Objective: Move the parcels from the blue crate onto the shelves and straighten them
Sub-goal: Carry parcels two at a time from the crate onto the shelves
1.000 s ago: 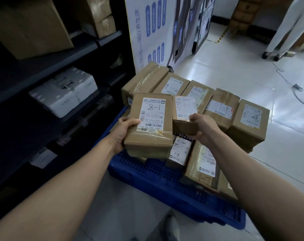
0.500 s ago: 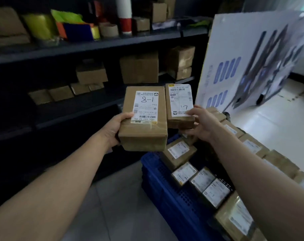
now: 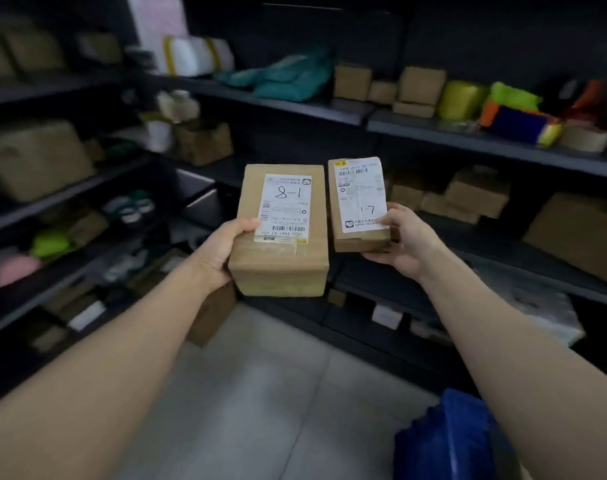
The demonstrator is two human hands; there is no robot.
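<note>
Only the head view here, and it's a bit smeared.

Both parcels are up in the air in front of the shelves (image 3: 496, 147), side by side with a thin gap between them. Neither one is on a shelf yet.

The left hand (image 3: 222, 251) has the 8-1 box (image 3: 281, 268) by its lower left side. The grip is wrapped on it, thumb on the top face right at the edge of the label (image 3: 284, 209), fingers tucked underneath where I can't see them.

The right hand (image 3: 404, 240) has the 1-7 box (image 3: 359, 237) by its near right corner. That grip is pinching it, thumb on the sticker, fingers below.

The crate (image 3: 444, 438) is just a blue blur at the bottom right, so no idea what's left in it.

Handling guesses:
- Plain taped cardboard, so stiff, and it shouldn't crush under a normal squeeze.
- The 8-1 box is the chunkier one, but it's being carried one-handed from one side, so probably not heavy.
- The 1-7 box is flatter and looks light.
- The labels look glossy, so I'd keep the thumb on bare cardboard if it starts sliding.
- Best hold is probably across the short width, thumb on top and fingers under.

The shelves are already pretty packed with boxes and soft bags, so sliding these in flat and squaring them up may need a nudge. I can't tell which shelf they belong on.
</note>
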